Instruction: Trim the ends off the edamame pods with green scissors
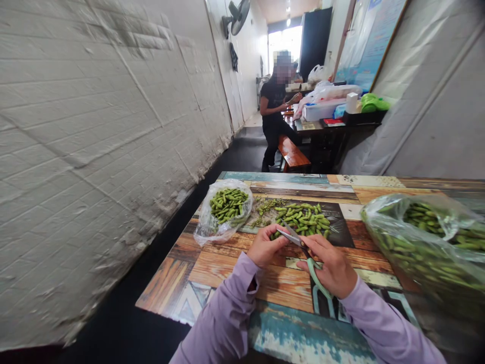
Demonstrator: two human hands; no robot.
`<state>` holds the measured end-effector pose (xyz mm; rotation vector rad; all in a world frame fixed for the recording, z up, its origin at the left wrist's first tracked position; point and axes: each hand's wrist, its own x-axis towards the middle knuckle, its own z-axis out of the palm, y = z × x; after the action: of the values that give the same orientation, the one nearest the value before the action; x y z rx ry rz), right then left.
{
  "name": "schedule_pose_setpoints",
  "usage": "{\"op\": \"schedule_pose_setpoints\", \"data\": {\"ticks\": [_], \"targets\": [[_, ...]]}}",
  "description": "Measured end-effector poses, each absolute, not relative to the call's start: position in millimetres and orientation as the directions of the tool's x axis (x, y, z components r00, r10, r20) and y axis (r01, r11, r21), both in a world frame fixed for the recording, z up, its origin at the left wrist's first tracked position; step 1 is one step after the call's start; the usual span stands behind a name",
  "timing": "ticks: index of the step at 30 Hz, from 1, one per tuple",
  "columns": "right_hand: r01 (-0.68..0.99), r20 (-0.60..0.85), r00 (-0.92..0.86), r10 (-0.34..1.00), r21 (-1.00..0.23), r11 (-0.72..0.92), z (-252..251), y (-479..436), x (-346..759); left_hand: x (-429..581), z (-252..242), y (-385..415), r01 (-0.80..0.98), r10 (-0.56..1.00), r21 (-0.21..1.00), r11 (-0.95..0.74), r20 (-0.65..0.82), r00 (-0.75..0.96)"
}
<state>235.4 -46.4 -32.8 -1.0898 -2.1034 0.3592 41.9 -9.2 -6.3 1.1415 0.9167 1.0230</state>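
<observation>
From the head view, your right hand (337,273) grips green-handled scissors (293,237), lower centre; whether your curled left hand (267,248) pinches anything, I can't tell. Green soybean pods (305,218) lie at centre. Closing those parted blades carelessly could nick your left fingertips.

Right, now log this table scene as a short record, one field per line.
Right hand: grips metal scissors with pale-green handles, blades apart
Left hand: fingertips close to the blades; too small to tell whether they hold a pod
Beyond hands: loose heap of green pods, small green trimmings to its left
Left side: open transparent plastic bag of green pods
Right side: larger transparent plastic bag, also holding green pods
Surface: multicoloured wood-patterned table
Background: person in dark clothes seated on a reddish-brown wooden bench
</observation>
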Motion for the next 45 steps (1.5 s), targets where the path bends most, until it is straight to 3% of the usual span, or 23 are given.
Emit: {"op": "schedule_pose_setpoints", "data": {"ticks": [8,16,19,22,26,28,29,31,33,35,38,41,43,45], "targets": [[0.594,0.512,-0.364,0.778,-0.515,0.618,-35.9,-45.9,237.1,39.3,-11.1,-7.0,-0.257,0.928,0.936,0.242,-0.146,0.343],[0.684,0.613,-0.186,0.768,-0.481,0.549,-42.0,-40.2,244.2,27.1,0.4,3.7,-0.608,0.956,0.747,0.27,-0.134,0.26],[0.69,0.614,-0.168,0.771,-0.485,0.537,-41.9,-38.9,246.5,22.5,0.0,6.3,-0.62,0.951,0.725,0.3,-0.18,0.25],[0.691,0.63,-0.156,0.761,-0.481,0.54,-40.3,-37.6,248.9,21.5,-4.8,8.1,-0.56,0.962,0.786,0.263,-0.167,0.218],[0.717,0.637,-0.098,0.764,-0.488,0.499,-34.3,-34.7,255.2,29.5,-11.0,11.5,-0.289,0.984,0.951,0.112,-0.066,0.164],[0.715,0.629,-0.065,0.774,-0.512,0.476,-31.0,-32.8,259.4,38.3,-11.3,13.2,0.042,0.987,0.997,-0.06,0.053,0.152],[0.712,0.627,-0.044,0.777,-0.526,0.465,-29.9,-31.7,261.4,43.5,-10.7,13.9,0.233,0.977,0.959,-0.161,0.121,0.175],[0.709,0.626,-0.005,0.779,-0.547,0.445,-29.0,-29.8,264.4,54.8,-8.9,14.8,0.561,0.936,0.756,-0.336,0.206,0.284],[0.709,0.624,0.018,0.781,-0.559,0.43,-29.5,-28.6,265.7,65.0,-7.8,15.2,0.755,0.899,0.493,-0.433,0.179,0.399],[0.707,0.618,0.017,0.786,-0.563,0.428,-30.4,-28.4,265.1,72.0,-8.6,15.2,0.835,0.881,0.284,-0.471,0.099,0.463],[0.702,0.61,-0.003,0.792,-0.563,0.436,-30.7,-29.7,262.6,72.9,-13.6,14.8,0.871,0.884,0.155,-0.465,0.04,0.465],[0.692,0.601,-0.024,0.799,-0.567,0.447,-31.1,-31.5,260.2,63.4,-18.5,14.9,0.874,0.907,0.243,-0.421,0.102,0.408],[0.684,0.594,-0.032,0.804,-0.574,0.451,-33.0,-32.2,259.5,55.4,-19.0,16.1,0.81,0.923,0.443,-0.384,0.174,0.342],[0.682,0.577,-0.03,0.816,-0.585,0.439,-36.3,-32.4,259.5,49.5,-16.8,17.7,0.618,0.945,0.716,-0.323,0.215,0.244]]}}
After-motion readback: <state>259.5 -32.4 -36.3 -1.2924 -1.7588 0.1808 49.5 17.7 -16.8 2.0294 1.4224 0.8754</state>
